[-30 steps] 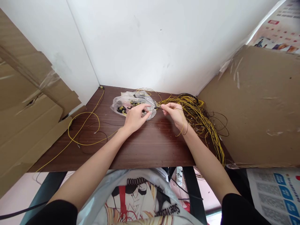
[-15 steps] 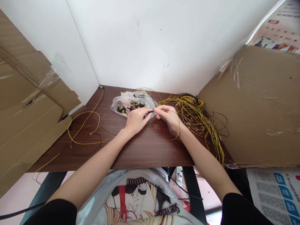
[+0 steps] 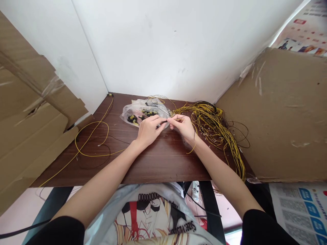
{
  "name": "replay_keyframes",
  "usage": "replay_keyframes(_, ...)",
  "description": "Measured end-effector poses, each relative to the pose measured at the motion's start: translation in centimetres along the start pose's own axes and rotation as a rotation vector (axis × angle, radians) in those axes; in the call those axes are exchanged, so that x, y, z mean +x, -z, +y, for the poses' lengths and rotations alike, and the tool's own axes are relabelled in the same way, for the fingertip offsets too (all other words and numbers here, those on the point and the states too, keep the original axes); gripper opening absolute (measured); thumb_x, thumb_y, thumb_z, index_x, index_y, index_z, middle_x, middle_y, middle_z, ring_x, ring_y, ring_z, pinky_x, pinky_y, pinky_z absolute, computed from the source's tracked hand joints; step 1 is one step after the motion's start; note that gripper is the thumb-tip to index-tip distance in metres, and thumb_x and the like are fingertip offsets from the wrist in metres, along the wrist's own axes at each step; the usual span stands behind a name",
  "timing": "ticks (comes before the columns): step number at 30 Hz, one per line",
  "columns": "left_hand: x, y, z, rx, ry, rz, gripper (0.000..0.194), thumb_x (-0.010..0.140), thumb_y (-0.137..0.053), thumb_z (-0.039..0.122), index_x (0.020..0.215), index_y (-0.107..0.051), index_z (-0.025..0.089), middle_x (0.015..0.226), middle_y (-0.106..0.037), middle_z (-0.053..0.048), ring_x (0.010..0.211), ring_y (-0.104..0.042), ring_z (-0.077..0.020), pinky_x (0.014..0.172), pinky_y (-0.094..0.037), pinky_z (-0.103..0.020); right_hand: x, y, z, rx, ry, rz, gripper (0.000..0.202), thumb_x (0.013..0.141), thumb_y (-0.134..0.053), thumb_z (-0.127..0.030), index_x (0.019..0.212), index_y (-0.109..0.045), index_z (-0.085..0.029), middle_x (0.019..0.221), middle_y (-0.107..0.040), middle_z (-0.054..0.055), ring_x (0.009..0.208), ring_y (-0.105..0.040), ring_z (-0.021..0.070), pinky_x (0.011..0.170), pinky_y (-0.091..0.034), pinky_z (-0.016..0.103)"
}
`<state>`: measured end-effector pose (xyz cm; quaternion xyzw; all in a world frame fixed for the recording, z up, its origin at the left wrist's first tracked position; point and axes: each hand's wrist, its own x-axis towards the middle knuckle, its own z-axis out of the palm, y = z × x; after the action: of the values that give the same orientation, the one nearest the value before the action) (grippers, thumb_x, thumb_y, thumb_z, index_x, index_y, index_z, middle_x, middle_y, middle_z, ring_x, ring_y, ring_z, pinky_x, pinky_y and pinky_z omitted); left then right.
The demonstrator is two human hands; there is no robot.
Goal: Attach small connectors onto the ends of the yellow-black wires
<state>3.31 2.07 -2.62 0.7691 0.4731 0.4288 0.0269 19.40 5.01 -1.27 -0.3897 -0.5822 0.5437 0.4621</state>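
Observation:
My left hand (image 3: pixel 150 128) pinches a small black piece (image 3: pixel 163 121), mostly covered by its fingers, at the front of a clear plastic bag (image 3: pixel 127 110). Inside the bag lie several small black and yellow parts (image 3: pixel 133 119). My right hand (image 3: pixel 183 127) is closed on thin yellow and black wire, its fingertips meeting the left ones at the black piece. A yellow wire end (image 3: pixel 194 148) curls down over the right wrist. Close by on the right is a big tangled bundle of yellow and black wires (image 3: pixel 217 126).
A loose yellow wire (image 3: pixel 92 156) loops across the left of the brown tabletop (image 3: pixel 163 163) and over its front edge. Cardboard panels stand at the left (image 3: pixel 30 112) and right (image 3: pixel 281 119). A white wall (image 3: pixel 163 51) closes off the back.
The wire tail by my right wrist has shifted, with a black strand now apart from the yellow. My fingertips have moved slightly closer together around the black piece.

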Motion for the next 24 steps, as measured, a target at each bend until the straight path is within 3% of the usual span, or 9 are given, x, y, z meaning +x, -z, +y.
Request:
replay_keyframes(8,0.1,0.1,-0.1,-0.048,0.082,0.009,0.022,0.087,-0.055,0.028,0.096,-0.072,0.018,0.080,-0.067,-0.003,0.057,-0.052,-0.0095,0.058,-0.039,-0.023,0.6,1.6,-1.2,0.121,-0.013,0.043,0.032,0.061,-0.079,-0.040,0.057,-0.057,-0.018,0.053,-0.054,-0.003,0.050,-0.046,0.0080,0.055,-0.041,0.025)
replay_keyframes(18,0.3,0.4,-0.4,-0.025,0.116,0.022,0.022,0.086,-0.056,0.030,0.098,-0.073,0.020,0.077,-0.066,-0.003,0.063,-0.056,-0.0118,0.062,-0.040,-0.025,1.4,5.5,-3.2,0.265,0.049,0.137,0.038,0.061,-0.079,-0.039,0.059,-0.047,-0.020,0.057,-0.043,-0.006,0.051,-0.041,0.0058,0.053,-0.043,0.023)
replay_keyframes(24,0.4,0.4,-0.5,-0.016,0.124,0.024,0.023,0.086,-0.056,0.031,0.099,-0.073,0.020,0.069,-0.062,-0.002,0.063,-0.054,-0.0126,0.061,-0.038,-0.025,1.8,8.6,-3.8,0.365,0.151,0.221,0.036,0.071,-0.073,-0.039,0.060,-0.044,-0.021,0.054,-0.037,-0.008,0.049,-0.041,0.0052,0.054,-0.045,0.020)
